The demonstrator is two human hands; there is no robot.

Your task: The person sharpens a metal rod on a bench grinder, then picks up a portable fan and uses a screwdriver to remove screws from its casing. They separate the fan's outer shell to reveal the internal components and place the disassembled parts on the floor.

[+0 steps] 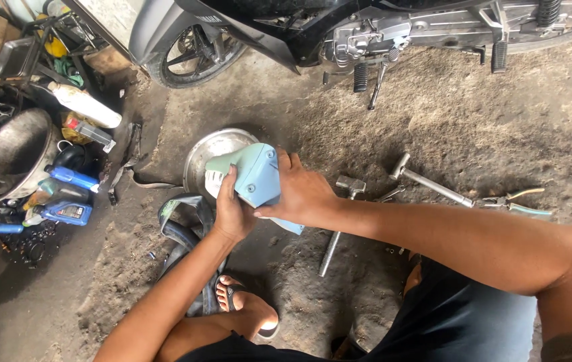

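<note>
A pale blue-green plastic motorcycle cover part [251,173] is held up over the dirt floor by both my hands. My left hand [231,213] grips its near left edge with fingers wrapped over it. My right hand [303,193] clasps its right side. Just behind the part lies a round metal bowl [211,151], partly hidden. A black rubber inner tube [180,231] lies under my left wrist, beside my sandalled foot [249,307].
A parked motorcycle [339,33] spans the top, its front wheel [195,57] at upper left. A T-handle wrench [339,224], a metal socket tool [430,182] and pliers [515,202] lie on the right. Blue oil bottles [65,198], a grey basin [18,151] and clutter fill the left.
</note>
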